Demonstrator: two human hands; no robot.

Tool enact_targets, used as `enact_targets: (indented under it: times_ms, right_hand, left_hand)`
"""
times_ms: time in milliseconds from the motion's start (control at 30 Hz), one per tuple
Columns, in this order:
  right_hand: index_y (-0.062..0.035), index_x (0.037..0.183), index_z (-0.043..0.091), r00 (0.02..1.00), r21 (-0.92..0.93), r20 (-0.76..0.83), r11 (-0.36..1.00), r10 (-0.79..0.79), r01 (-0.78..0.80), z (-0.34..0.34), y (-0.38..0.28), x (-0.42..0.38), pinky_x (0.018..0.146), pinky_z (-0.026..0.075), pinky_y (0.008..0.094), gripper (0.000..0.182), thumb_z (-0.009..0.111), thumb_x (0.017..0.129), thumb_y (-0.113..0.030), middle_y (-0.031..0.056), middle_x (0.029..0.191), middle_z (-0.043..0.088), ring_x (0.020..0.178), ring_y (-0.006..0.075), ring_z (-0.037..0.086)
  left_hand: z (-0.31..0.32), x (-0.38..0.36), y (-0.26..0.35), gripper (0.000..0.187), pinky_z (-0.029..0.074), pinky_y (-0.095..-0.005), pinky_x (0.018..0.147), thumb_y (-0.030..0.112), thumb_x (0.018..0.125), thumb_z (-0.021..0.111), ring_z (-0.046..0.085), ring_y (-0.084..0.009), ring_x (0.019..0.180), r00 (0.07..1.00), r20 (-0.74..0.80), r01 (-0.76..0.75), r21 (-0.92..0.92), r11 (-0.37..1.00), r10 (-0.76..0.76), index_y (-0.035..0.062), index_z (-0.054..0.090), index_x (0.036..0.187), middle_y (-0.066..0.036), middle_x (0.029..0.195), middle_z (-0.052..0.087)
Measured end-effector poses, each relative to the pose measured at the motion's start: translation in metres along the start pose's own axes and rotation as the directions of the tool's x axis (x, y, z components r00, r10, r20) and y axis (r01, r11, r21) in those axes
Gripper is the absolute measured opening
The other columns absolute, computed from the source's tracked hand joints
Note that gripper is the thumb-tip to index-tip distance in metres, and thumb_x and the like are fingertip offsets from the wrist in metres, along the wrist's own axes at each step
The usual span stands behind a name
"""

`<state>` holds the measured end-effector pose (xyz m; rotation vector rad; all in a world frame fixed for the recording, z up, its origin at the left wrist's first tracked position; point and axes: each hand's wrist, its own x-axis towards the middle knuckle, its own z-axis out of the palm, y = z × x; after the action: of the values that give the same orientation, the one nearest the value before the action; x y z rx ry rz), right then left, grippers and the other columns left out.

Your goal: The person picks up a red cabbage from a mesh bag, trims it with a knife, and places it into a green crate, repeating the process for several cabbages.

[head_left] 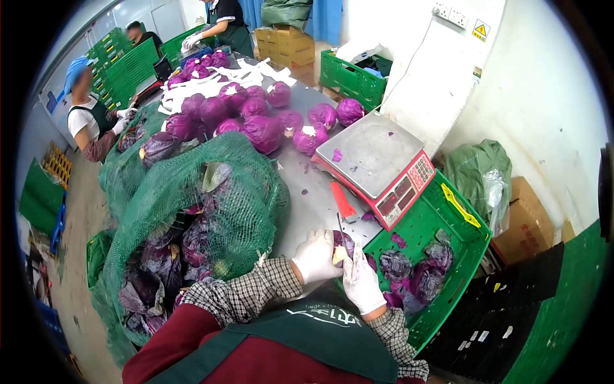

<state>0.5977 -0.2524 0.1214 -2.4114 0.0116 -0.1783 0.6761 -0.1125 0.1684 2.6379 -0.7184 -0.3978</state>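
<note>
My left hand (318, 258), in a white glove, is closed around the side of a red cabbage (346, 240) at the near edge of the metal table. The cabbage's pale cut stem (339, 255) faces me. My right hand (362, 281), also gloved, presses against the other side of it. A thin dark blade, seemingly a knife (340, 224), sticks up past the cabbage from the right hand; its handle is hidden. To the left, a green mesh sack (256, 185) gapes open, full of dark-leaved red cabbages (160, 259). Trimmed purple cabbages (262, 133) lie farther back on the table.
A red scale (377, 160) stands on the right, with a red flat object (343, 202) beside it. Below, a green crate (457, 253) holds loose outer leaves (427, 281). White strips (224, 80) lie at the back. Two co-workers (93, 115) (230, 25) stand around the table.
</note>
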Motion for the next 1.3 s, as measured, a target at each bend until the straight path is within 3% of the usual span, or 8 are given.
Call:
enact_targets:
  times_ms: [200,333,500,600,767,867,1000,1300]
  right_hand:
    - [0.0087,0.113,0.054,0.951,-0.016,0.213,0.974,0.224,-0.225,-0.031,-0.014,0.028,0.078,0.052,0.0411,0.031,0.046,0.094,-0.014,0.0287,0.113,0.058,0.095,0.0385,0.061]
    - [0.0097,0.113,0.050,0.862,-0.406,-0.133,0.821,-0.488,0.402,0.004,0.102,0.024,0.092,0.046,0.0438,0.034,0.046,0.082,-0.003,0.0279,0.112,0.053,0.105,0.0411,0.055]
    - [0.0092,0.125,0.044,0.956,-0.099,-0.220,0.980,-0.192,0.174,0.016,0.066,-0.020,0.094,0.044,0.0432,0.047,0.050,0.083,-0.009,0.0269,0.121,0.052,0.112,0.0393,0.052]
    - [0.0058,0.123,0.045,0.993,0.373,-0.112,0.928,0.034,0.011,-0.008,0.020,-0.021,0.075,0.044,0.0356,0.042,0.054,0.085,-0.011,0.0220,0.108,0.057,0.090,0.0283,0.053]
    - [-0.0068,0.093,0.059,0.632,0.959,0.092,0.101,0.769,-0.263,-0.047,0.112,-0.058,0.028,0.030,0.0260,0.046,0.039,0.098,-0.048,0.0021,0.050,0.046,0.032,0.0126,0.040]
    - [-0.0030,0.129,0.047,0.576,0.770,-0.328,0.565,0.749,-0.296,-0.033,0.169,-0.082,0.030,0.036,0.0285,0.045,0.058,0.093,-0.027,0.0085,0.071,0.062,0.037,0.0149,0.045]
    - [-0.0021,0.141,0.033,0.959,0.417,-0.216,0.905,0.182,-0.077,-0.022,0.014,-0.036,0.066,0.054,0.0322,0.066,0.065,0.087,-0.023,0.0131,0.094,0.068,0.076,0.0221,0.067]
    - [-0.0038,0.144,0.025,0.987,0.253,-0.161,0.967,0.024,0.018,0.006,-0.012,-0.014,0.091,0.048,0.0369,0.073,0.065,0.083,-0.013,0.0196,0.120,0.057,0.104,0.0335,0.059]
  left_hand:
    - [0.008,-0.004,-0.005,0.085,0.042,-0.0452,0.095,0.045,0.064,0.075,0.050,-0.0439,0.105,0.996,-0.081,-0.053,-0.157,0.986,0.041,-0.0083,0.043,0.122,-0.029,0.113,0.049]
    - [0.020,-0.034,-0.018,0.099,0.033,-0.0466,0.106,0.046,0.064,0.079,0.039,-0.0441,0.125,0.972,-0.172,-0.173,-0.052,0.984,0.162,-0.0074,0.033,0.134,-0.031,0.134,0.038]
    - [0.012,-0.057,-0.077,0.116,0.017,-0.0387,0.116,0.043,0.061,0.085,0.016,-0.0355,0.142,0.984,-0.003,-0.167,-0.383,0.909,0.179,-0.0082,0.021,0.143,-0.029,0.149,0.017]
    - [0.007,-0.046,-0.066,0.094,0.038,-0.0362,0.105,0.035,0.072,0.080,0.046,-0.0272,0.124,0.983,0.160,0.185,-0.835,0.519,-0.092,-0.0057,0.030,0.139,-0.022,0.134,0.044]
    - [0.036,-0.029,-0.096,0.075,0.048,-0.0340,0.092,0.037,0.078,0.076,0.059,-0.0204,0.105,0.969,0.162,0.219,-0.911,0.349,-0.186,-0.0043,0.041,0.131,-0.015,0.119,0.057]
    - [0.021,-0.018,-0.075,0.067,0.049,-0.0334,0.092,0.035,0.079,0.075,0.059,-0.0188,0.103,0.992,0.090,0.122,-0.879,0.461,-0.090,-0.0045,0.047,0.126,-0.013,0.114,0.060]
    - [0.001,-0.004,-0.045,0.071,0.050,-0.0322,0.089,0.041,0.077,0.076,0.062,-0.0212,0.099,0.972,0.202,0.231,-0.724,0.650,-0.120,-0.0087,0.051,0.122,-0.017,0.108,0.063]
    - [-0.024,0.007,-0.029,0.063,0.051,-0.0332,0.080,0.052,0.080,0.068,0.067,-0.0252,0.089,0.953,0.252,0.281,-0.522,0.806,-0.169,-0.0035,0.064,0.111,-0.017,0.099,0.068]
